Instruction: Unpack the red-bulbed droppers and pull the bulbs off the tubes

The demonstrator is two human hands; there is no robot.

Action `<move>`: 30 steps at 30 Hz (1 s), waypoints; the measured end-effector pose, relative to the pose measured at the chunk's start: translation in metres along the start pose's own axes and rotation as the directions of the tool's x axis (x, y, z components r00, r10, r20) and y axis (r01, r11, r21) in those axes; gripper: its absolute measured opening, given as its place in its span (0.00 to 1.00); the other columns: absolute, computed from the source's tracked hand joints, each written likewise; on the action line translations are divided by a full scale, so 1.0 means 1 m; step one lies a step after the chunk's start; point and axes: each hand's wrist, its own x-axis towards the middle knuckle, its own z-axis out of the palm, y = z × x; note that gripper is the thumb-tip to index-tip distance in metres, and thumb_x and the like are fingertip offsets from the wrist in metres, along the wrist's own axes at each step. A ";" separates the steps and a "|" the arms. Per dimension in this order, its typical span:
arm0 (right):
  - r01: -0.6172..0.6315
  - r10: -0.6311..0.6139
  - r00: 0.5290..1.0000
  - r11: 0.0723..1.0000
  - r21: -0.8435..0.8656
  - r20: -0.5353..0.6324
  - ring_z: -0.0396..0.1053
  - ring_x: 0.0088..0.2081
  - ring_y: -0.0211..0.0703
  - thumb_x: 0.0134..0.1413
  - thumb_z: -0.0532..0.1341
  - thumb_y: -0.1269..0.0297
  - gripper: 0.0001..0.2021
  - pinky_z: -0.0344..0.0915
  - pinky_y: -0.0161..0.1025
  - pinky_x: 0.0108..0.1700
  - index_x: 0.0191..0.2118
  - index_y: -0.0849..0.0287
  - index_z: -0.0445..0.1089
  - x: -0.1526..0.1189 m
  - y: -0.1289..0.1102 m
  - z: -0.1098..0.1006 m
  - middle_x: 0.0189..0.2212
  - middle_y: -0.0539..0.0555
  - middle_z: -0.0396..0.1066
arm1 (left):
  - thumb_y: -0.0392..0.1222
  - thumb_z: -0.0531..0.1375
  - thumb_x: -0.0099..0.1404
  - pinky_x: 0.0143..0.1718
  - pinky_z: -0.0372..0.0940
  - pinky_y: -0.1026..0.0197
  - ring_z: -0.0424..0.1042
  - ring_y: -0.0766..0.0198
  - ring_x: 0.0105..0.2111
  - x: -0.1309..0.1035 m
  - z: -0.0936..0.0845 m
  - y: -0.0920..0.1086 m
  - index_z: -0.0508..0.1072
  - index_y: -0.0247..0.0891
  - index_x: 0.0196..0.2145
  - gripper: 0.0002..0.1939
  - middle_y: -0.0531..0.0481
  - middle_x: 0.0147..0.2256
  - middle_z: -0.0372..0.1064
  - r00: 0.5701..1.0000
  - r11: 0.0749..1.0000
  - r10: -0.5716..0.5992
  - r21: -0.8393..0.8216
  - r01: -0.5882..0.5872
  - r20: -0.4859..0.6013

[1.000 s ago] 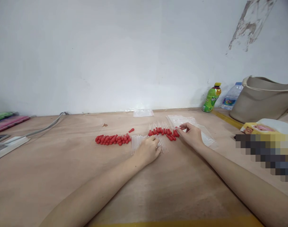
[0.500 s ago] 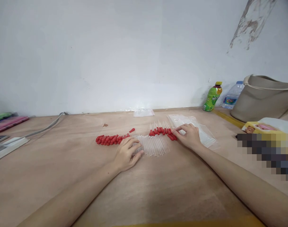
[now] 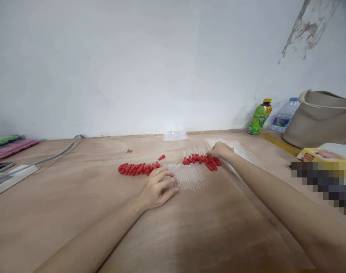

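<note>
Several clear thin tubes (image 3: 190, 176) lie side by side at the middle of the table. Over their left ends rests my left hand (image 3: 158, 187), palm down with its fingers apart. Left of it is a pile of small red bulb-shaped pieces (image 3: 135, 169), with a single red piece (image 3: 162, 157) just behind. More red pieces (image 3: 193, 158) sit in a row along the far ends of the tubes. My right hand (image 3: 221, 150) is at the right end of that row, fingers bent and pointing down; its fingertips are mostly hidden, so what they hold cannot be made out.
Clear plastic bags (image 3: 241, 151) lie under and beside my right forearm. A green bottle (image 3: 259, 116), a water bottle (image 3: 285, 115) and a grey bag (image 3: 317, 119) stand at the back right. A grey cable (image 3: 59, 153) runs along the left.
My right hand has moved back and turned, with its fingers now behind the right end of the red row. My left hand stays over the tubes. The view has shifted slightly.
</note>
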 end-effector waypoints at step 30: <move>0.262 -0.218 0.944 0.952 0.158 -0.249 0.67 0.37 0.47 0.55 0.47 0.61 0.15 0.58 0.43 0.39 0.32 0.60 0.68 -0.032 -0.022 -0.008 0.30 0.57 0.71 | 0.46 0.59 0.57 0.48 0.60 0.49 0.63 0.55 0.47 -0.002 0.002 -0.001 0.66 0.39 0.47 0.20 0.43 0.44 0.65 0.998 1.000 -0.012 -0.023 0.014 0.067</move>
